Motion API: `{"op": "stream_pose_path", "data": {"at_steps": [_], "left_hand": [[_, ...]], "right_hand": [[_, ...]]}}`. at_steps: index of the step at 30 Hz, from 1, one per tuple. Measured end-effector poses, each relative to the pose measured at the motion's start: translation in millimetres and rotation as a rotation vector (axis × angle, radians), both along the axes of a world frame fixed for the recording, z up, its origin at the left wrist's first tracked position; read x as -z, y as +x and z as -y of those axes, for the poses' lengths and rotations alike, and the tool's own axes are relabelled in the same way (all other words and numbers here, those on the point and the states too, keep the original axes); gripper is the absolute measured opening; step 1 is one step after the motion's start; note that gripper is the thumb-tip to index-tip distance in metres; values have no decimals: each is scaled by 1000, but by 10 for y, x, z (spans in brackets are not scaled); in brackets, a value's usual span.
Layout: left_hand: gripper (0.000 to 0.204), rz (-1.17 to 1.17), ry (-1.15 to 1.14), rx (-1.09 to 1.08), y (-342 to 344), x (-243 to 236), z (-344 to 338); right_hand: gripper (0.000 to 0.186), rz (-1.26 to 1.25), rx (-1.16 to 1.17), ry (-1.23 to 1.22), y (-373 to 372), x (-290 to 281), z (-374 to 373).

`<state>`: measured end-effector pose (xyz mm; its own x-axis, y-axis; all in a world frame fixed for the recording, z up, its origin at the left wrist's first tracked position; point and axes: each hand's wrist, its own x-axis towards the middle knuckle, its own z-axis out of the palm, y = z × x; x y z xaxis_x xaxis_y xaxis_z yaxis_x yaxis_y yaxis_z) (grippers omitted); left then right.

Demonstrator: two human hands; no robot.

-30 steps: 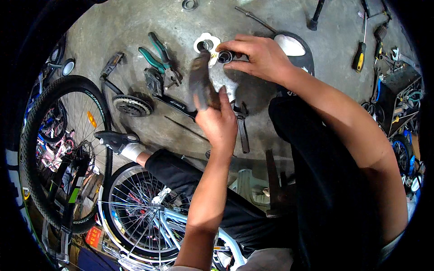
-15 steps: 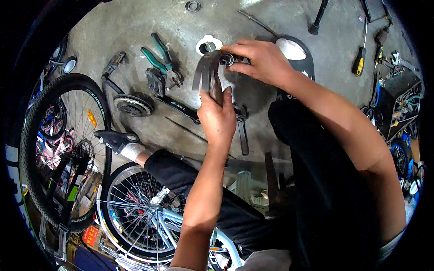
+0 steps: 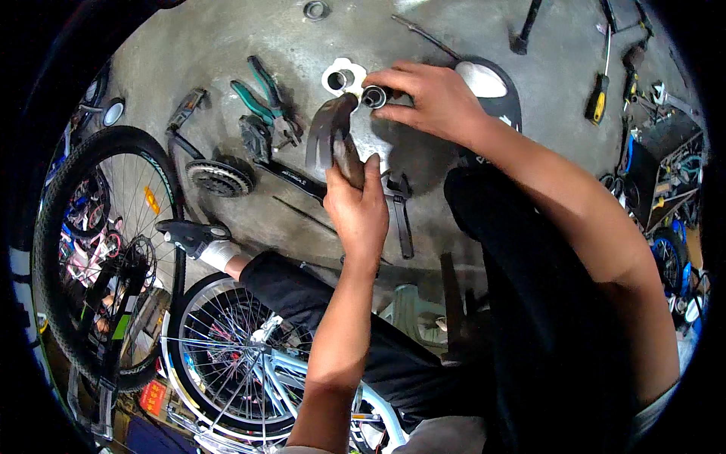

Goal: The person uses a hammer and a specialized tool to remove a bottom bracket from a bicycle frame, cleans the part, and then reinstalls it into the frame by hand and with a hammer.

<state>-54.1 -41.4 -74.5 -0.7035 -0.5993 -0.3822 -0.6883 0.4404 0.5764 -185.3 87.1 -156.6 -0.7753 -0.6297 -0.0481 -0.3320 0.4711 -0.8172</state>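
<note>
My left hand (image 3: 355, 216) is closed around the handle of a claw hammer (image 3: 327, 136), its head tilted with the claws toward the left. My right hand (image 3: 439, 98) pinches a round metal part (image 3: 373, 96) between thumb and fingers. Its hollow, ringed end faces the hammer; the rest of it is hidden by the fingers. A gap shows between hammer head and ring. Just beyond them, a short metal sleeve (image 3: 338, 80) sits on a white, lobed piece (image 3: 345, 65) on the floor.
Green-handled pliers (image 3: 266, 98), a crankset (image 3: 219, 178), an adjustable wrench (image 3: 402, 219) and a thin rod (image 3: 306, 215) lie on the concrete floor. A screwdriver (image 3: 597, 102) is at the right. Bicycle wheels (image 3: 113, 257) crowd the left. A metal ring (image 3: 315, 10) lies at the far edge.
The hammer head has shifted left and slightly nearer to me, away from the metal part. My right hand keeps its pinch, and the ringed end shows more fully.
</note>
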Motion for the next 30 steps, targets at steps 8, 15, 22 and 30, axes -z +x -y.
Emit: {"op": "stream_pose_path", "data": {"at_steps": [8,15,22,30], "left_hand": [[37,-56,105,40,250,1,-129],[28,-64,128,13,95,47,-177],[32,9,34,75,63,55,-114],[30,8,64,42,25,14,-117]], "right_hand": [[47,35,20,54,-8,-64,-3],[52,33,13,-4,-5,-36,-22],[54,15,-42,-98,-9,18,-79],[49,6,5,4,-3,-26,-72]]}}
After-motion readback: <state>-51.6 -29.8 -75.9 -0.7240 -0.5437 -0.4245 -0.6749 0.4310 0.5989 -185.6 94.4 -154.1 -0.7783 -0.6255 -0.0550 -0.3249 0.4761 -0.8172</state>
